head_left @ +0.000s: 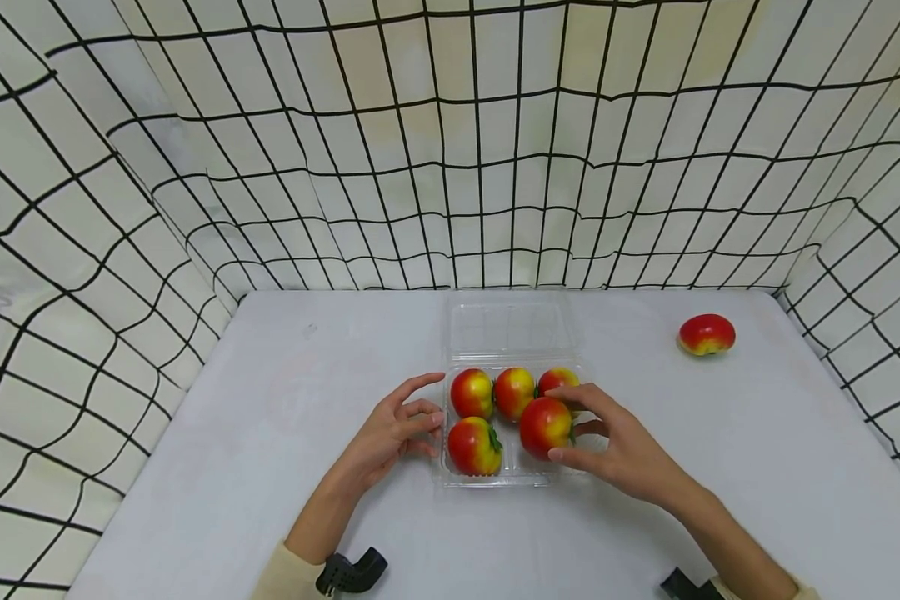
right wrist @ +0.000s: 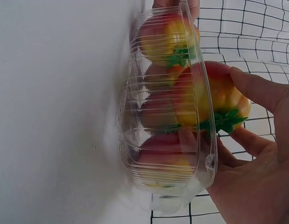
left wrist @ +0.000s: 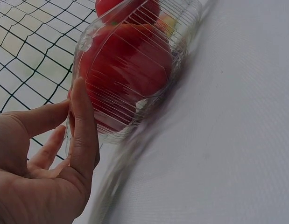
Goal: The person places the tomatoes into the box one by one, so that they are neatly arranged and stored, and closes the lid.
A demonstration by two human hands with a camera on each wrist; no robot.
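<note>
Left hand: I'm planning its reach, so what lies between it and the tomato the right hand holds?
In the head view, the clear box's side wall and the front-left tomato lie between left hand and held tomato.

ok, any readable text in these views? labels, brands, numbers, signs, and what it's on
None that can be read in any view.
Clear container: moulded ribs, no lettering visible.
Red-and-yellow fruits: no stickers or print visible.
Dark wrist devices: no markings I can make out.
White tabletop: one faint grey mark, too small to tell.
</note>
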